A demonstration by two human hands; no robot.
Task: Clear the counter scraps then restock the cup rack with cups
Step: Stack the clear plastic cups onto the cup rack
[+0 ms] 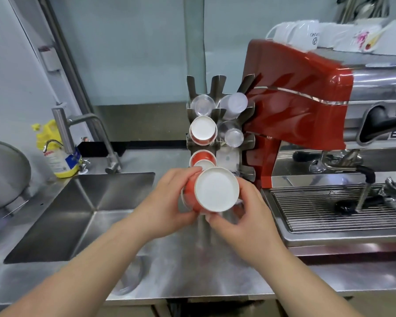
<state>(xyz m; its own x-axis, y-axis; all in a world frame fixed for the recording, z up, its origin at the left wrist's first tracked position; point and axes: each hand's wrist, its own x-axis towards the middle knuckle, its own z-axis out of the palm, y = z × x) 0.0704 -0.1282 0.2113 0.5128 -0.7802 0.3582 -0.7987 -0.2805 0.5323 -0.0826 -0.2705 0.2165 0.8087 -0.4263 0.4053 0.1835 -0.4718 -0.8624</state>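
Hands come first, nearest the camera: the left hand point(169, 197) curls round the red side of a stack of paper cups point(212, 191), fingers wrapped over its top and left flank, while the right hand point(240, 216) cups it from below and the right, fingers bent under the lower edge. The stack lies roughly level, its white base turned toward the camera, held above the steel counter point(192, 266) and just in front of the lowest slot of the cup rack point(245, 124). How many cups are nested cannot be told, since only the bottom disc and a band of red wall show. Paper cups like these should be very light and stiff only at the rolled rim and base; the thin wall probably dents under a hard squeeze, so a broad, gentle hold round the wall near the base, as here, seems the sound place to grip. The waxy surface may slip a little, which two hands guard against. Just beyond, the rack already carries red cups in its left column and clear plastic ones higher up and to the right. Beside it stands the red espresso machine point(295, 106), with the sink point(82, 213) off to the left.
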